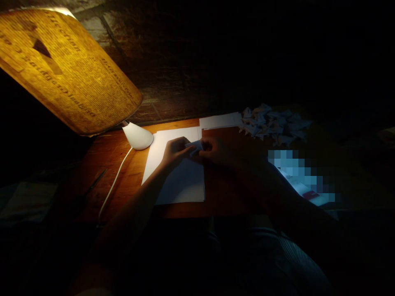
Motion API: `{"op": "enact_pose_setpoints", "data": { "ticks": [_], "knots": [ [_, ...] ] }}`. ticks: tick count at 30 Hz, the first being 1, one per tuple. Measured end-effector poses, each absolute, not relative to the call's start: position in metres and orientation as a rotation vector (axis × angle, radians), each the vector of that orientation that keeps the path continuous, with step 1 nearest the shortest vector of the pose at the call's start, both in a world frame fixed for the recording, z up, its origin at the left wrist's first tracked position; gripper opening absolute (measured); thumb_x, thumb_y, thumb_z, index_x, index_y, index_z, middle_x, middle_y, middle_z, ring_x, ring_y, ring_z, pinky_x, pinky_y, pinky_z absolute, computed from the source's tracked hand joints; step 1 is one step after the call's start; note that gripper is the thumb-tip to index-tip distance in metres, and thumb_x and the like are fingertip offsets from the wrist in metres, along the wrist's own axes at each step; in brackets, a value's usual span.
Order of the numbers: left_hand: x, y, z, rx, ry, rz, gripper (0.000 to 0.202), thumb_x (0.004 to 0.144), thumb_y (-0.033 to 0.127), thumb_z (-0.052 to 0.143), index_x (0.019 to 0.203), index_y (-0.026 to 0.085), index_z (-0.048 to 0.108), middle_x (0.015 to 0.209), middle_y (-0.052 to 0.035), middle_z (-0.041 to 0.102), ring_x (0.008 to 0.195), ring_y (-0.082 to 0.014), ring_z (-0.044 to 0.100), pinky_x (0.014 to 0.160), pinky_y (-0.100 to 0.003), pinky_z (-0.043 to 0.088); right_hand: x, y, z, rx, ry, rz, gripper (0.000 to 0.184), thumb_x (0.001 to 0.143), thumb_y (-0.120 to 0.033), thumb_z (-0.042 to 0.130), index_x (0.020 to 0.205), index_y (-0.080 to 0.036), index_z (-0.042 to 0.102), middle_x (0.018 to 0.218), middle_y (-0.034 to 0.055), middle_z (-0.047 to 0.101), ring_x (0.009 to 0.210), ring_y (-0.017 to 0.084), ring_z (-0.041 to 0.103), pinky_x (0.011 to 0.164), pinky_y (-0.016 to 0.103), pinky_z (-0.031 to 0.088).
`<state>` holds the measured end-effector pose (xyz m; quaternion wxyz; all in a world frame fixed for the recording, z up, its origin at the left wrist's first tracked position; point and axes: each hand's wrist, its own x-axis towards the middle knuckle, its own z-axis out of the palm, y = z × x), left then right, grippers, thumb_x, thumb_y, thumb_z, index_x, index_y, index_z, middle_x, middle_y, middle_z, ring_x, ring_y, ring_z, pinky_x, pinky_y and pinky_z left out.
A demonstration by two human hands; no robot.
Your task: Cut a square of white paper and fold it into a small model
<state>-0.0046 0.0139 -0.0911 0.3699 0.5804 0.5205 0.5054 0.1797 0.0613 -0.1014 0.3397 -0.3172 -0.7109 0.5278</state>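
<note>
Pinching a small paper, half hidden (creases too dim to make out), between left hand and right hand above the paper stack, with a cut-off lamp left of the stack and shadowy crumpled pieces right.

Amber lampshade, dark lettering; white lamp base
Orange-brown table, white sheets, bluish folded slip; far right, greyish paper pieces.

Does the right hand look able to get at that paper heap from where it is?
Probably yes. The right hand is busy with a small piece of paper, but I see nothing standing between it and the paper heap, though it's dim there.
</note>
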Motion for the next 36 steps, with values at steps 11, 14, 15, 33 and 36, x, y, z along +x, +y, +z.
{"op": "enact_pose_setpoints", "data": {
  "ticks": [11, 14, 15, 33, 36],
  "knots": [
    [-0.005, 0.016, -0.095, 1.609, 1.234, 1.256, 0.031, 0.073, 0.037, 0.085, 0.073, 0.015, 0.063, 0.07, 0.0, 0.062, 0.066, -0.0111, 0.06, 0.065, -0.023, 0.048, 0.183, 0.06, -0.101, -0.841, -1.852, 1.212, 0.007, 0.077, -0.027, 0.067, 0.08, -0.021, 0.066, 0.071, -0.0014, 0.063, 0.063, 0.014, 0.052, 0.061, 0.029, 0.039],
    [-0.006, 0.014, -0.095, 1.738, 1.267, 1.274, 0.021, 0.079, 0.032, 0.079, 0.076, 0.015, 0.066, 0.076, -0.0023, 0.065, 0.073, -0.013, 0.063, 0.072, -0.026, 0.051, 0.183, 0.061, -0.1, -0.79, -1.901, 1.145, 0.008, 0.077, -0.028, 0.07, 0.078, -0.021, 0.066, 0.074, -0.0009, 0.063, 0.066, 0.015, 0.052, 0.064, 0.03, 0.039],
    [-0.006, 0.014, -0.094, 1.793, 1.275, 1.277, 0.018, 0.08, 0.03, 0.077, 0.077, 0.016, 0.067, 0.078, -0.0031, 0.066, 0.074, -0.0136, 0.063, 0.072, -0.026, 0.051, 0.184, 0.061, -0.099, -0.772, -1.923, 1.107, 0.01, 0.076, -0.028, 0.073, 0.078, -0.021, 0.066, 0.076, -0.0004, 0.064, 0.068, 0.015, 0.053, 0.065, 0.03, 0.04],
    [-0.005, 0.011, -0.083, 2.041, 1.395, 1.536, 0.008, 0.085, 0.021, 0.07, 0.079, 0.018, 0.067, 0.079, -0.0024, 0.064, 0.073, -0.0142, 0.059, 0.067, -0.027, 0.048, 0.186, 0.065, -0.099, -0.811, -1.855, 0.943, 0.029, 0.088, -0.05, 0.076, 0.082, -0.021, 0.074, 0.083, 0.0042, 0.073, 0.075, 0.019, 0.064, 0.066, 0.031, 0.047],
    [-0.005, 0.012, -0.087, 1.977, 1.34, 1.509, 0.013, 0.083, 0.023, 0.072, 0.075, 0.018, 0.064, 0.076, -0.0013, 0.062, 0.071, -0.0136, 0.058, 0.065, -0.026, 0.047, 0.186, 0.061, -0.098, -0.8, -1.835, 0.989, 0.03, 0.084, -0.05, 0.079, 0.082, -0.021, 0.074, 0.082, 0.0032, 0.073, 0.07, 0.017, 0.063, 0.066, 0.031, 0.047]
  ]
}}
